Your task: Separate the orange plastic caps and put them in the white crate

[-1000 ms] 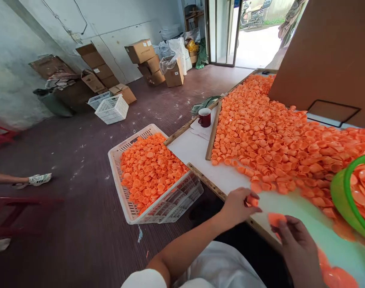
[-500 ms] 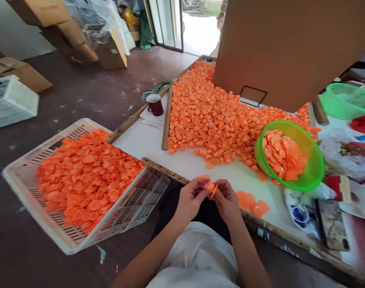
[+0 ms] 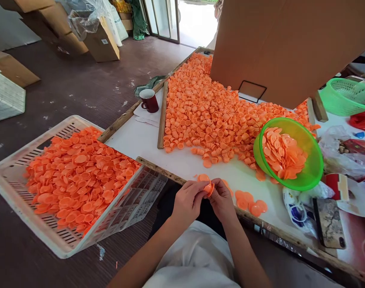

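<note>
Over the near table edge, my left hand and my right hand meet, fingers closed round a small orange plastic cup. Its round rim faces my right fingers; whether a disc is set on it I cannot make out. Just beyond my fingertips lies a flat orange disc. More thin orange discs rest on the white tabletop to the right of my right hand. A tilted green bowl full of such discs stands further right. Loose orange cups are heaped across the table ahead.
At my left, a white plastic crate holds a pile of orange pieces. A dark red mug stands on paper by wooden strips. A big cardboard sheet rises behind the heap. A phone and plastic bags lie at right.
The orange disc edge at my right fingertips has come up against the cup, and now a round rim shows between both hands. My view has shifted slightly.
</note>
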{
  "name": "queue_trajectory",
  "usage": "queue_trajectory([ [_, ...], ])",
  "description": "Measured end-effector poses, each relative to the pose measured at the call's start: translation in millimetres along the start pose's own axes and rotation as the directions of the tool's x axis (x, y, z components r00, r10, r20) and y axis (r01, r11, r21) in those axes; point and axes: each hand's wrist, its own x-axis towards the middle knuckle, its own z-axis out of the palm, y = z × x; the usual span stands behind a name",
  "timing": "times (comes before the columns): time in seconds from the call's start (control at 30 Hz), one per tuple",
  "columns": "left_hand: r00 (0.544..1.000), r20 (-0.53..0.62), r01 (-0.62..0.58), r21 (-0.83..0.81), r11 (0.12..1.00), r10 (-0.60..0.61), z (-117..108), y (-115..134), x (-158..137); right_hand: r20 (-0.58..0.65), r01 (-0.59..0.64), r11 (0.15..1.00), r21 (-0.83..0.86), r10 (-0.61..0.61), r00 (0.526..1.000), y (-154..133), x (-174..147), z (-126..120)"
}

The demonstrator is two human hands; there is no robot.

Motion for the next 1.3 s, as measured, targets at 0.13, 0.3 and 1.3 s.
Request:
queue_trajectory([
  [0.13, 0.999, -0.014, -0.032, -0.012, 0.999, 0.032, -9, 8, 7, 0.012, -0.018, 0.998, 0.058, 0.018, 1.000, -8, 1, 8],
  [0.3, 1.000, -0.009, 0.028, -0.069, 0.997, -0.029, -13, 19, 12, -0.024, 0.043, 0.998, -0.049, -0.044, 0.999, -11, 0, 10],
  [1.3, 0.851, 0.177, 0.515, -0.469, 0.718, -0.495, 10, -10, -18, 0.092, 0.084, 0.946, -0.313, -0.058, 0.994, 17, -5, -25],
])
